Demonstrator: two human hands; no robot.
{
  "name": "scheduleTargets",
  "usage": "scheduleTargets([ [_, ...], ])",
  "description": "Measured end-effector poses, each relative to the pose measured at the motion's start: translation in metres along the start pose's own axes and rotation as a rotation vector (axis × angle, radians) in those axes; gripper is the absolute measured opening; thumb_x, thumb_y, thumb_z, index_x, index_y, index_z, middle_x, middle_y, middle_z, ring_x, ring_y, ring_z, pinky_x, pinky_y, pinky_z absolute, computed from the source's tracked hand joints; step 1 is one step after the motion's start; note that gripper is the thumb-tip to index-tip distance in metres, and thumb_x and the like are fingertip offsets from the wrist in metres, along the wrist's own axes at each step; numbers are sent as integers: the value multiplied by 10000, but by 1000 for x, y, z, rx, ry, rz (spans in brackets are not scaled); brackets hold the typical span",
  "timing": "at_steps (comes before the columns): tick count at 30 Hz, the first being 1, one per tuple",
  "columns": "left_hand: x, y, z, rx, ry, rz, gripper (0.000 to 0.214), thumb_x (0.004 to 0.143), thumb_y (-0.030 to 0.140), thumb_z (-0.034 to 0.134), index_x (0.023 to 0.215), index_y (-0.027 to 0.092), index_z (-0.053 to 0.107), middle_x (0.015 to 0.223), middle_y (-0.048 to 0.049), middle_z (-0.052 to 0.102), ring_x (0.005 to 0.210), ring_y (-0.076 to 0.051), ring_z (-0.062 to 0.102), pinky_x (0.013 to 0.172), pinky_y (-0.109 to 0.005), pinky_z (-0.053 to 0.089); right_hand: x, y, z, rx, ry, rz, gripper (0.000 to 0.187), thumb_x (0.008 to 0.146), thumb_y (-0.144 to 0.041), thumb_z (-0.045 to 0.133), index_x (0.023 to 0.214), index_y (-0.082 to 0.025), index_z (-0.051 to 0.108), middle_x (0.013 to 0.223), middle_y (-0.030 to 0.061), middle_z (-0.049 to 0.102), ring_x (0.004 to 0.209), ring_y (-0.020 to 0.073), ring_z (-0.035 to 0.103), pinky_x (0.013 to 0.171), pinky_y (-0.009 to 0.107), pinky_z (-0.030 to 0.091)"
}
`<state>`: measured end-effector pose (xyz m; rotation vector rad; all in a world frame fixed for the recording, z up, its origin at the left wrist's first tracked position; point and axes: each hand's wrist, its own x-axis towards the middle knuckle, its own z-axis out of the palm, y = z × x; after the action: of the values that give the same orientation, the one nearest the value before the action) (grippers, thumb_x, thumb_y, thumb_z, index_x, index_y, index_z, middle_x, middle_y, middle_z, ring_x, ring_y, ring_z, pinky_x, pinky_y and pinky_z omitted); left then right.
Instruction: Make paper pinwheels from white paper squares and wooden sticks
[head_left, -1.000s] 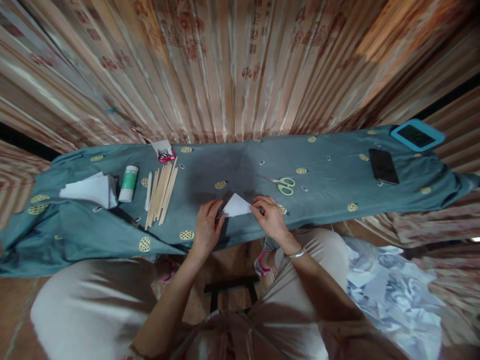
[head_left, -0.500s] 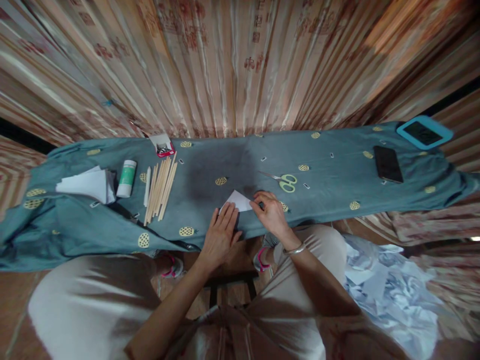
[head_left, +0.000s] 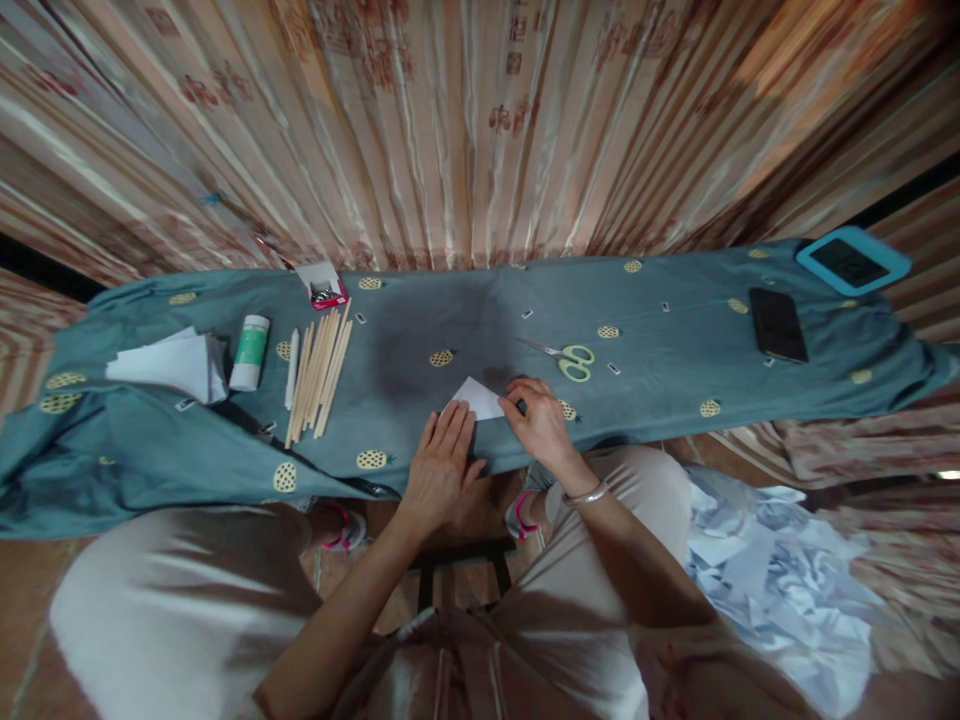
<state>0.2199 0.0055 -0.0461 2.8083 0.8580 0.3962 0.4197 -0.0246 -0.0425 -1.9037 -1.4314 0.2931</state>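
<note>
A small white paper triangle [head_left: 480,399] lay at the near edge of the teal cloth-covered desk [head_left: 660,380]. The left hand [head_left: 439,465] rested flat on its left side, fingers extended; the right hand [head_left: 538,425] pinched its right corner, near green-handled metal scissors [head_left: 564,355].

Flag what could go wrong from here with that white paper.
The white paper lies near the front edge of the blue-green cloth, so it might slip off if the left hand lifts away. The scissors lie just beyond the right hand, so reaching forward could knock them or catch a blade.
</note>
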Motion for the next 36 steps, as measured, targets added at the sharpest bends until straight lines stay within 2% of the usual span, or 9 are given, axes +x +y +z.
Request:
scheduleTargets([
  [13, 3, 1, -5, 17, -52, 1, 603, 953, 318, 525, 1474, 47, 386, 1550, -218, 402, 1464, -329, 351, 1191, -561, 294, 1, -1, 5, -64, 3, 3, 169, 890, -209, 556, 726, -217, 598, 979, 130, 690, 943, 282, 602, 902, 427, 480],
  [20, 5, 0, -7, 26, -60, 17, 606, 944, 323, 540, 1458, 32, 409, 1539, -230, 412, 1454, -341, 366, 1185, -572, 300, 1, -2, 5, -105, -10, -30, 150, 920, -214, 499, 818, -215, 609, 939, 126, 668, 922, 288, 575, 883, 436, 466],
  [23, 5, 0, -7, 35, -73, 21, 617, 936, 322, 551, 1459, 26, 411, 1546, -233, 398, 1457, -349, 358, 1184, -575, 300, -2, -5, 4, -97, -8, -34, 168, 946, -292, 495, 840, -217, 601, 951, 129, 661, 933, 292, 572, 887, 441, 464],
  [28, 7, 1, -6, 43, -76, 19, 610, 934, 306, 545, 1458, 22, 417, 1546, -235, 395, 1455, -354, 359, 1187, -581, 293, -11, -9, 7, -75, 8, -44, 318, 881, -501, 610, 967, -195, 608, 1175, 183, 635, 1088, 336, 544, 951, 485, 457],
  [32, 4, -5, -7, 41, -83, 39, 597, 934, 293, 539, 1459, 34, 420, 1548, -230, 394, 1459, -344, 356, 1184, -585, 293, -16, -7, 8, -64, 30, -27, 211, 872, -373, 632, 986, -198, 610, 1220, 162, 625, 1114, 319, 550, 990, 486, 445],
  [36, -12, -24, -15, 58, -71, 45, 555, 947, 283, 513, 1447, 55, 440, 1530, -220, 430, 1439, -337, 393, 1169, -579, 317, -16, 4, 0, -53, 65, 19, 105, 832, -196, 601, 936, -200, 609, 1198, 149, 637, 1106, 304, 568, 1005, 482, 436],
])
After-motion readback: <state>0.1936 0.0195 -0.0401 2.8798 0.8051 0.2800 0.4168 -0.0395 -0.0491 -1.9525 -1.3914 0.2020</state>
